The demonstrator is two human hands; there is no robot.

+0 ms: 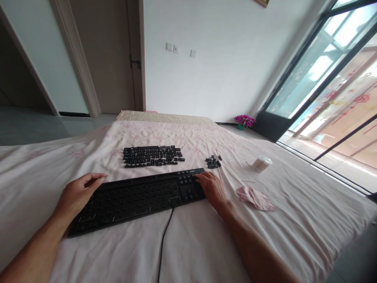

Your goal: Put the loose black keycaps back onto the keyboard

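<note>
A black keyboard (138, 202) lies slantwise on the pink patterned sheet, most of its key positions bare, with keycaps on the part at its right end. Its cable (165, 232) runs toward me. My left hand (78, 192) is over the keyboard's left end, thumb and fingertips pressed together; anything between them is too small to make out. At the right end, my right hand (211, 188) rests with bent, close-set fingertips on the keys, and what is under them is hidden. Beyond the keyboard lie rows of loose black keycaps (150, 156) and a smaller keycap pile (212, 162).
Right of the keyboard are a clear tub of cotton swabs (261, 163), a loose swab (249, 181) and a crumpled pink cloth (255, 198). The sheet (303, 196) is wrinkled. Farther off stand a door (106, 59) and a flower pot (241, 126).
</note>
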